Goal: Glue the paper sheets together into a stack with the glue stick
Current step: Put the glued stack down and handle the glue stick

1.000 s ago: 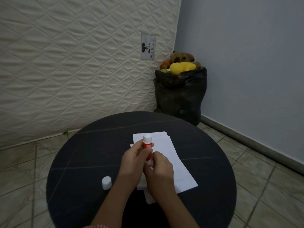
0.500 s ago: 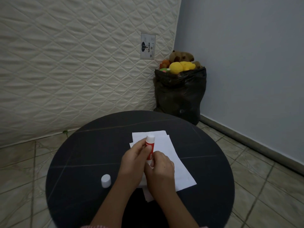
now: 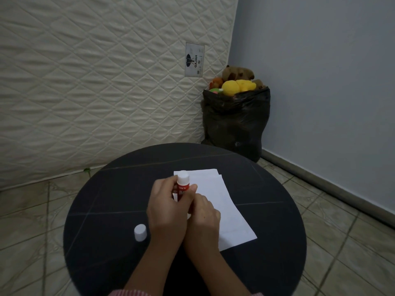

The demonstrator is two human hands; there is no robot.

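Right now both hands are close together over the paper sheets (image 3: 215, 201). Left hand (image 3: 168, 210) grips the red glue stick (image 3: 183, 183) upright, fingers curled round its body. Right hand (image 3: 203, 218) is curled at the stick's lower end, probably twisting the base to raise glue (base is hidden, can't confirm). Cap (image 3: 140, 232) stands off to the left on the black round table (image 3: 102, 242), out of the way. Sheets lie loosely overlapped, edges offset.
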